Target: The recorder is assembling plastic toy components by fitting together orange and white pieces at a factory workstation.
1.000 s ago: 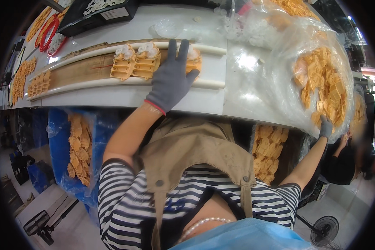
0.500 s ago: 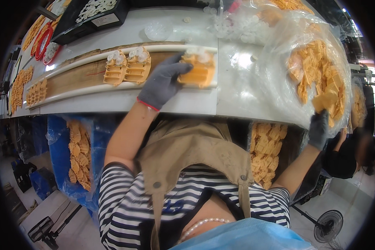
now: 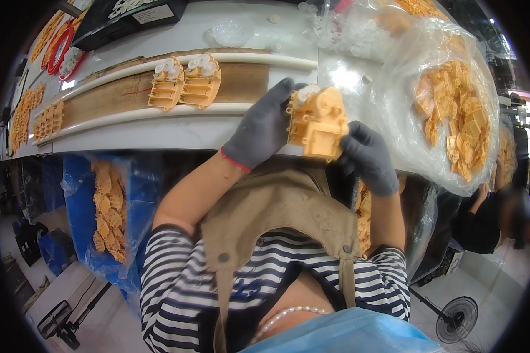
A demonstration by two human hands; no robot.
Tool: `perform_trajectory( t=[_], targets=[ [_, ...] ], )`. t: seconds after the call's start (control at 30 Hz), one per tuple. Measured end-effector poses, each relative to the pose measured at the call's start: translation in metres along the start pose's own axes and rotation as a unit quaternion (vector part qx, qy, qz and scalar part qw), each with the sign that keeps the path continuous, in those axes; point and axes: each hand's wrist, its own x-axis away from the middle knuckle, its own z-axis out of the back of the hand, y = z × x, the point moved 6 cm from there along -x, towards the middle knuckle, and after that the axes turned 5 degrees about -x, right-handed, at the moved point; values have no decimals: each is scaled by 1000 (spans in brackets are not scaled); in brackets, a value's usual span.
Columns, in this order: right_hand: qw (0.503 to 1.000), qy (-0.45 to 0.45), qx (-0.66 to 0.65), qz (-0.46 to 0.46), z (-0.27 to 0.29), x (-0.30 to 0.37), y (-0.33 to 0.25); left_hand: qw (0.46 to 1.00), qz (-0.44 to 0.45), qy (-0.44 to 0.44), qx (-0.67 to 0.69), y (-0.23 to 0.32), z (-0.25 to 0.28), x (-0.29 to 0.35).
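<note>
My left hand (image 3: 258, 134), in a grey glove with a red cuff, grips an orange plastic housing (image 3: 297, 125) by its left side. A bit of white shows at the housing's top. Against its right face lies a flat orange plastic cover (image 3: 330, 125) with a round raised top, and my right hand (image 3: 371, 157), also gloved, holds that cover by its lower right edge. Whether the two parts are joined cannot be seen. Left of my hands, two open orange housings (image 3: 201, 82) with whitish round parts at their tops stand side by side on the rail track.
White rails (image 3: 129, 116) edge a brown strip along the table. To the right sits a clear plastic bag (image 3: 388, 76) of orange parts (image 3: 453, 117). A black bin (image 3: 121, 23) of white pieces stands back left. Below the table hangs a blue-lined box (image 3: 138, 194) of orange parts.
My right hand has come from the bag of parts with an orange cover and brought it against the housing. My left hand has moved right with the housing, off the rails.
</note>
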Motion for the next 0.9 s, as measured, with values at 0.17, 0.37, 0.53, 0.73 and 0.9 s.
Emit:
perform_trajectory(
  t=[0.17, 0.37, 0.53, 0.73, 0.9],
  targets=[
    [998, 24, 48, -13, -9, -7, 3, 987, -72, 52, -132, -1, 10, 0],
    [995, 51, 87, -1, -7, -14, 6, 946, -121, 116, -279, -2, 18, -1],
    [994, 35, 103, 1, -5, -18, 14, 900, -154, 141, -382, 1, 12, 2],
    [915, 160, 52, 366, 3, -21, -19, 870, -186, 110, -444, -2, -10, 3],
    [879, 168, 146, 421, -24, -16, -36, 824, -203, 63, -526, -12, -23, 8]
  ],
)
